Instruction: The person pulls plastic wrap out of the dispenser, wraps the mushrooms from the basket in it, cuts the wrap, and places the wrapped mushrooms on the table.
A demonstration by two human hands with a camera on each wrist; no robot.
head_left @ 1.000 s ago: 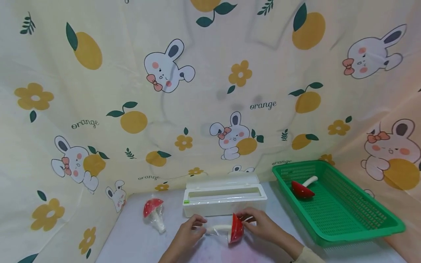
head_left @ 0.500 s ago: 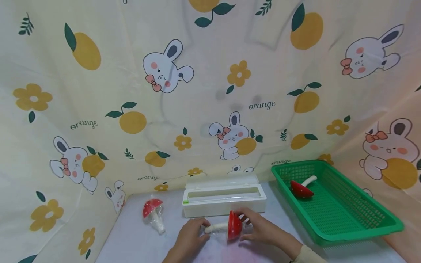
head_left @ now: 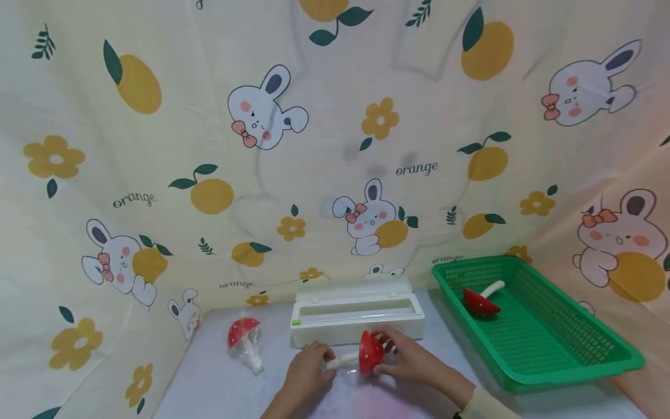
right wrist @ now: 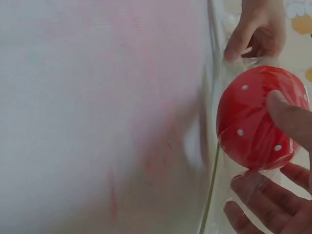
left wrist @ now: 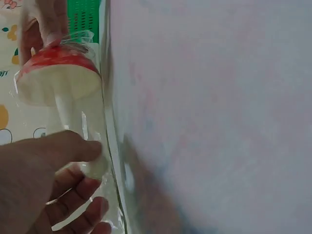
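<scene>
The left hand (head_left: 309, 369) is pinched on the stem end of the red-capped mushroom (head_left: 370, 353) in the head view; the cap, raised slightly since a second ago, is gripped by the right hand (head_left: 405, 358), so wrapping is presumably under way. Another mushroom (head_left: 480, 304) is held in the green basket (head_left: 544, 337); the film box (head_left: 356, 333) is left open near both hands. In the left wrist view, the stem (left wrist: 63, 105) is seen pointing into that grasp. In the right wrist view, clear film (right wrist: 256, 146) is drawn over the cap.

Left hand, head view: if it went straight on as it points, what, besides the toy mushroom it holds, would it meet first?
The left hand would likely meet the front of the white cling-film dispenser; the gap's depth is unclear.
</scene>
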